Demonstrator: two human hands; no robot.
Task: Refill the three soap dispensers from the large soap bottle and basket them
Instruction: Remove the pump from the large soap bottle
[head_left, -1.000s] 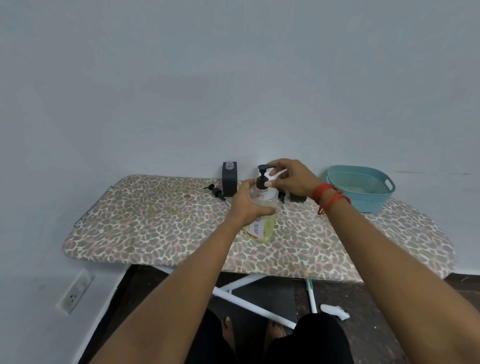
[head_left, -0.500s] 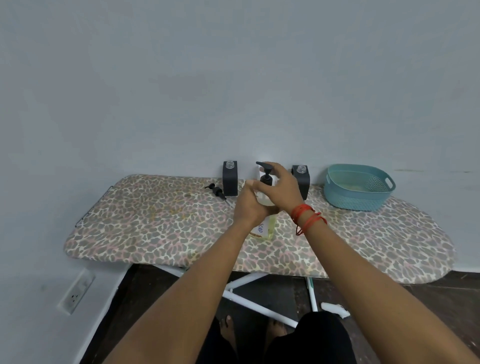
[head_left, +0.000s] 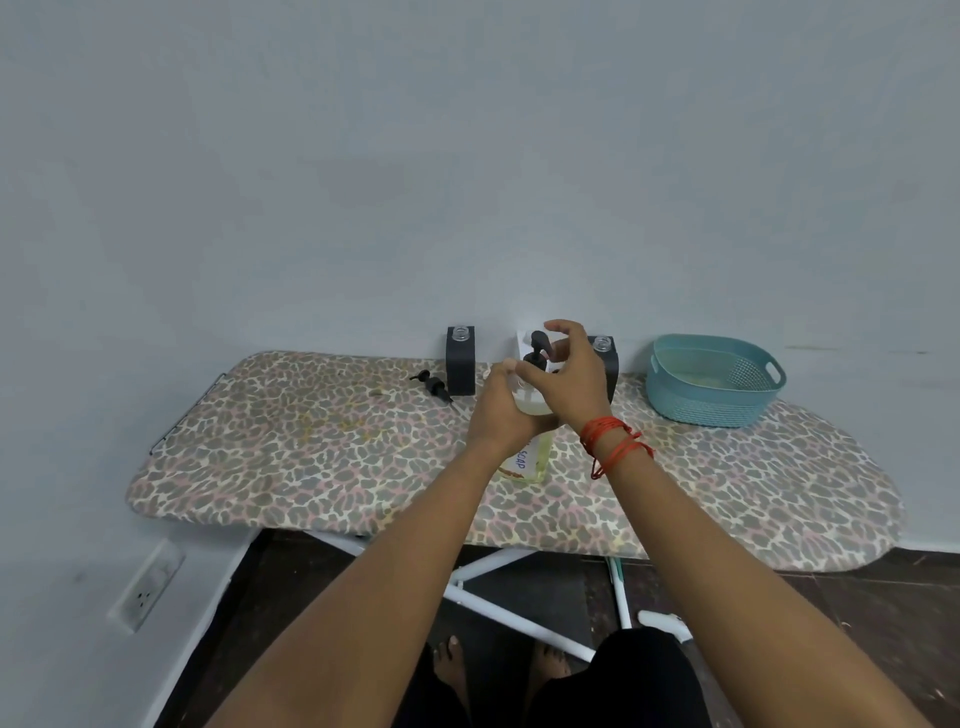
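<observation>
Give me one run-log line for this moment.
left hand: grips large soap bottle | right hand: fingers around its pump | black dispensers: outside basket

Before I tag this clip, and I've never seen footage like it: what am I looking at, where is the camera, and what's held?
There is no machine here: these are a person's two bare hands, filmed by one wide-angle camera worn on the head, looking forward and down. That is why the arms reach in from the bottom. The surface is an ironing board with a spotted cover. The left hand grips a soap bottle standing on it; the right hand has its fingers curled around the bottle's pump. Behind stand two black dispensers with open necks. A loose pump lies beside the left one, and a teal basket sits at the right.
</observation>
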